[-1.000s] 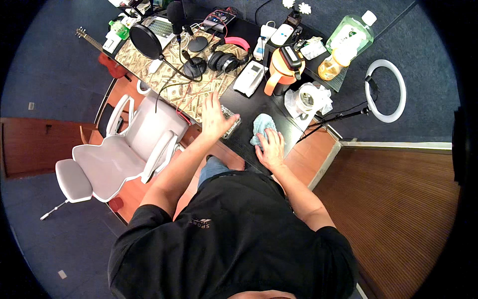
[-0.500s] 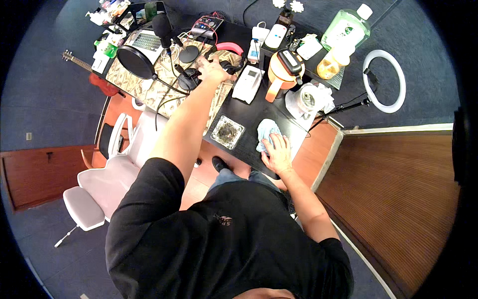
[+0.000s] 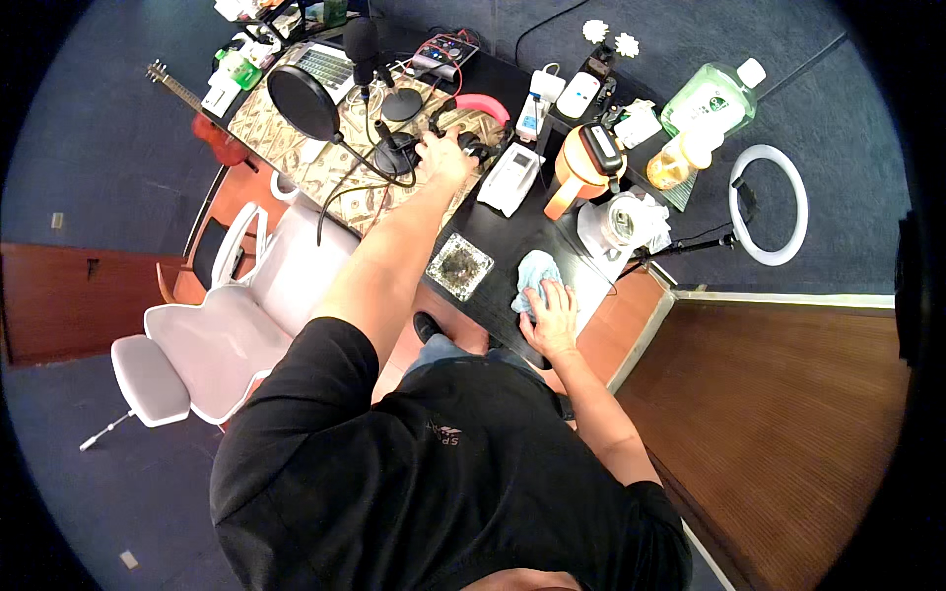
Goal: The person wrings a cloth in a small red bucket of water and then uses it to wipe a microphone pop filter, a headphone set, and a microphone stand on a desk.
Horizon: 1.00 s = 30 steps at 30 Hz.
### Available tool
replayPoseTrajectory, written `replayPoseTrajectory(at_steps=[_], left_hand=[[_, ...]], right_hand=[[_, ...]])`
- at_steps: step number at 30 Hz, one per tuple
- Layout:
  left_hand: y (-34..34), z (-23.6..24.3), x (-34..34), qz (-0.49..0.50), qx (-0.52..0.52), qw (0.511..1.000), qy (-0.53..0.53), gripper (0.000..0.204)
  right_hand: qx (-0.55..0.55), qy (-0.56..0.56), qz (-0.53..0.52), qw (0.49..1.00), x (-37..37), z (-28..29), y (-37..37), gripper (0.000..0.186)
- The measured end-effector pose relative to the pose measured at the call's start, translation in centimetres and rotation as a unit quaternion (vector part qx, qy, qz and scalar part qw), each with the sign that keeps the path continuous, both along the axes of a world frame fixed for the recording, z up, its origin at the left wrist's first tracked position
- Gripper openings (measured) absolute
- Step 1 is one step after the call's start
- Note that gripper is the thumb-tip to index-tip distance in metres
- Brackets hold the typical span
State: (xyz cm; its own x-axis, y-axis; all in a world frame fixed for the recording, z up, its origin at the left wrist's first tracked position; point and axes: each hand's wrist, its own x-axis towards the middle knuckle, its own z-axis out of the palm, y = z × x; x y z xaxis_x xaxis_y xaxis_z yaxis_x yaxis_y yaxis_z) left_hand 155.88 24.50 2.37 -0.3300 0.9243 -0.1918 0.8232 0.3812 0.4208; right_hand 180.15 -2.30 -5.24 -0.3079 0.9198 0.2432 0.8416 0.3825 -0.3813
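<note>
My left hand (image 3: 444, 154) reaches over the desk onto the black headphones (image 3: 474, 146) with pink band, beside a microphone base (image 3: 394, 155); its fingers are spread and bent, partly hiding what lies beneath. My right hand (image 3: 549, 317) rests open on a crumpled light-blue cloth (image 3: 535, 271) at the desk's near right. A square glass ashtray (image 3: 459, 266) holding dark debris sits between my arms. A white device (image 3: 511, 178) and an orange-lidded jug (image 3: 583, 167) stand behind it.
A round pop filter (image 3: 304, 101), black microphone (image 3: 361, 49) and laptop (image 3: 324, 70) occupy the left desk. Bottles (image 3: 710, 97), a glass jar (image 3: 621, 222) and ring light (image 3: 768, 204) are at right. A white chair (image 3: 217, 351) stands left.
My left hand has moved from beside the ashtray up and away onto the headphones, uncovering the ashtray. My right hand remains on the blue cloth.
</note>
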Motion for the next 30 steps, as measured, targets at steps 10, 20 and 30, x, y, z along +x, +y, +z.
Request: replayPoseTrajectory(at_steps=[10,20,30], left_hand=[[-7.6,5.4,1.7,-0.070,0.326,0.941,-0.063,0.082],[-25.5,11.0,-3.8,-0.079,0.429,0.899,-0.044,0.081],[-32.5,10.4,-10.4,-0.042,0.411,0.908,-0.067,0.075]], right_hand=[[0.014,0.006,0.009,1.000,0.2,0.0,-0.4,0.045],[-0.114,0.354,-0.077,0.925,-0.8,-2.9,0.9,0.028],[-0.346,0.784,0.121,0.501,-10.7,18.4,1.6,0.039]])
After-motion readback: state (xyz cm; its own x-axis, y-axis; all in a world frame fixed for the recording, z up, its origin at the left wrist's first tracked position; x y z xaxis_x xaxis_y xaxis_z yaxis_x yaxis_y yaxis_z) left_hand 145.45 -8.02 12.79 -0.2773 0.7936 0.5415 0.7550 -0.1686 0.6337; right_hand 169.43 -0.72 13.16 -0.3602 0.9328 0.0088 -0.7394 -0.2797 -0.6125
